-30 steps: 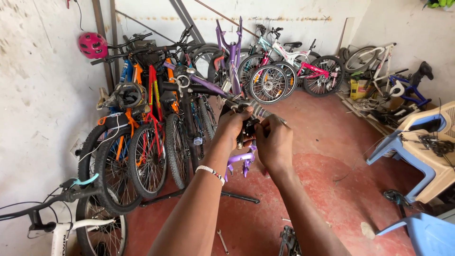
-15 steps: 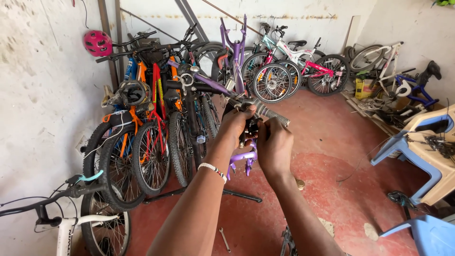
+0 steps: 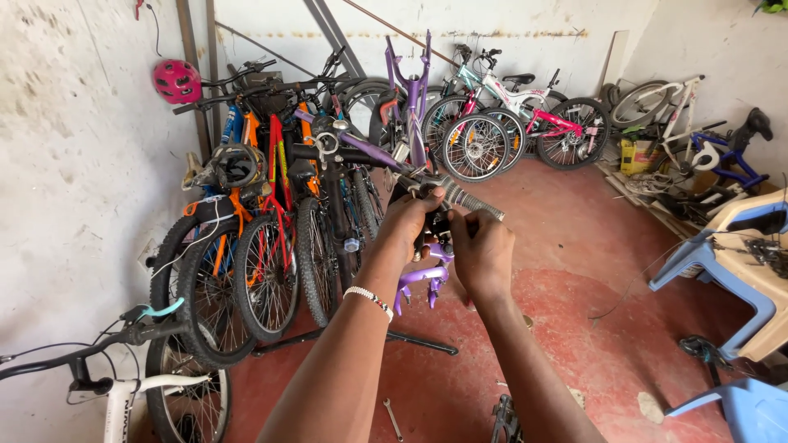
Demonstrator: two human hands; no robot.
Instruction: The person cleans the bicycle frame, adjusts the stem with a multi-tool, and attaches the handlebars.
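I see the handlebar (image 3: 460, 197) running from upper left down to the right, its grey grip end pointing right, above the red floor (image 3: 574, 328). My left hand (image 3: 408, 226) is clamped on the bar from the left; my right hand (image 3: 484, 250) pinches a small part just under it, fingers together.

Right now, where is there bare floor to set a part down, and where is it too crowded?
Bare red floor lies between the hands and the plastic chairs, back to the pink bike. Crowded: the bike row along the left wall. A spanner lies below the arms.
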